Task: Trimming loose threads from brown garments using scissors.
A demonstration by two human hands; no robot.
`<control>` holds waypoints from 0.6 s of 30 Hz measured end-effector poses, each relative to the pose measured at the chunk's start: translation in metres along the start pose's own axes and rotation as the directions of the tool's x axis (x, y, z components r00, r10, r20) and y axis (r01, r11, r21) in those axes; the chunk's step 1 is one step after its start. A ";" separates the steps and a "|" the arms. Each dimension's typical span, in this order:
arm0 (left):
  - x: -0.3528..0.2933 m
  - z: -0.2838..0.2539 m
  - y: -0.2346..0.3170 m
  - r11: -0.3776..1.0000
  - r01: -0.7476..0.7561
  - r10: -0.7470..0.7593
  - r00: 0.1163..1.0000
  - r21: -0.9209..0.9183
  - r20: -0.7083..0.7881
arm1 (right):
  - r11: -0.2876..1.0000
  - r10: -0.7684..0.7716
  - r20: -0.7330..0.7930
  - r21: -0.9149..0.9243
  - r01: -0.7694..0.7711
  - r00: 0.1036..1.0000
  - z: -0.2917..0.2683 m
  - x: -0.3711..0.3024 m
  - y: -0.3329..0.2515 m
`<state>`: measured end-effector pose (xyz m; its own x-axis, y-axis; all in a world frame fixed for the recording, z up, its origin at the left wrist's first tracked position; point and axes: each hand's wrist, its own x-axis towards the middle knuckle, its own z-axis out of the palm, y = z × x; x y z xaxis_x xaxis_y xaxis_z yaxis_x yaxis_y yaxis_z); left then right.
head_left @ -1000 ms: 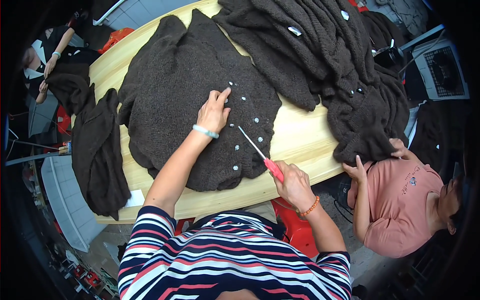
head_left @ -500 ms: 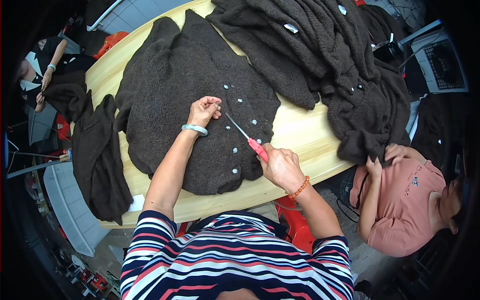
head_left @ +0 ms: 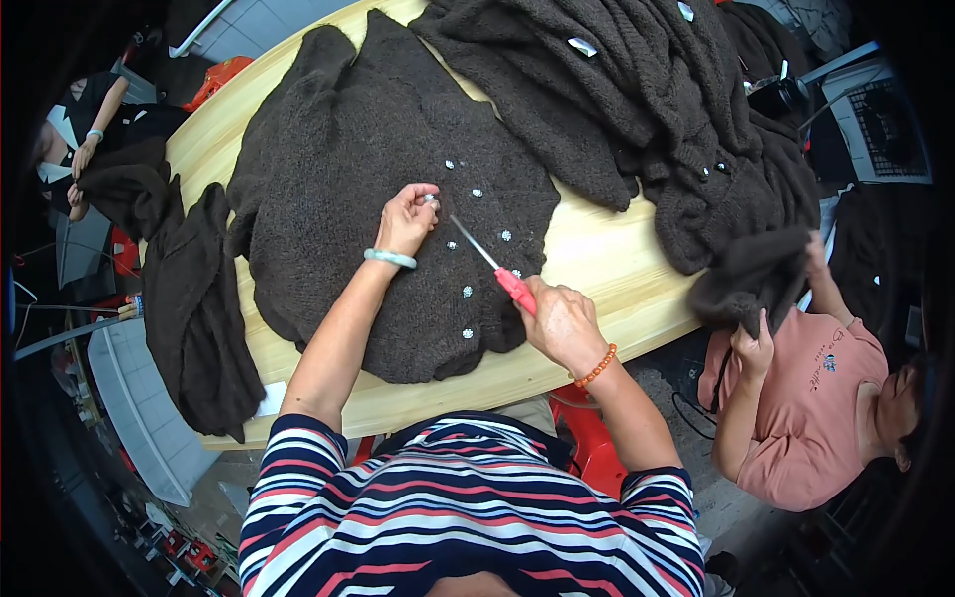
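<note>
**knitfan:** Two sweaters' worth of dark brown knit, at least, cover the desk [head_left: 607, 259]. The flat cardigan [head_left: 378, 199] lies right under both hands, and a heap of more knitwear [head_left: 657, 109] sits well beyond the fingers, up and to the right. What's different from a second ago?

**threadsnip:** Biggest change is the left hand [head_left: 406, 221]. It was lying spread flat on the knit; now it's bunched up, fingers [head_left: 426, 199] pinching one of the small shiny buttons [head_left: 430, 199] at the top of the button row. The right hand [head_left: 562, 323] has slid in closer too, fingers clenched around the red handle of the snips [head_left: 494, 267], and the blade tip now points just beside the pinched button instead of hanging further down the row.

**knitfan:** So, trimming?

**threadsnip:** My guess is a thread end at that button is about to be cut; I can't actually see the thread. Other buttons [head_left: 468, 292] trail down from the fingers toward the hem. A second person's hand [head_left: 756, 350], far right of all that, grips another brown piece.
</note>
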<state>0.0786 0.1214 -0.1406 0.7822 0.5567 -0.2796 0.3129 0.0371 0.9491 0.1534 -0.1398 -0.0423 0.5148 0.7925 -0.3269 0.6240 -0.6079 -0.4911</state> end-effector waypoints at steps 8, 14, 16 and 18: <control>-0.069 0.029 0.009 0.573 -0.483 0.526 0.836 0.662 0.154 | 0.998 0.027 -0.021 0.060 -0.026 0.999 0.001 -0.039 0.027; -0.054 0.028 -0.009 0.740 -0.327 0.349 0.934 0.587 0.080 | 1.000 0.014 0.010 -0.002 -0.014 1.000 0.010 -0.046 0.010; -0.052 0.027 -0.010 0.750 -0.345 0.365 0.927 0.564 0.082 | 1.000 0.022 0.026 0.018 -0.022 0.999 0.011 -0.044 0.009; -0.050 0.023 -0.014 0.798 -0.305 0.324 0.944 0.519 0.057 | 0.999 0.029 0.034 0.037 -0.031 0.999 0.010 -0.041 0.007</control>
<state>0.0472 0.0740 -0.1434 0.8707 0.4906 0.0348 0.2911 -0.5710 0.7676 0.1302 -0.1761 -0.0403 0.5125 0.7755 -0.3686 0.5858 -0.6296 -0.5103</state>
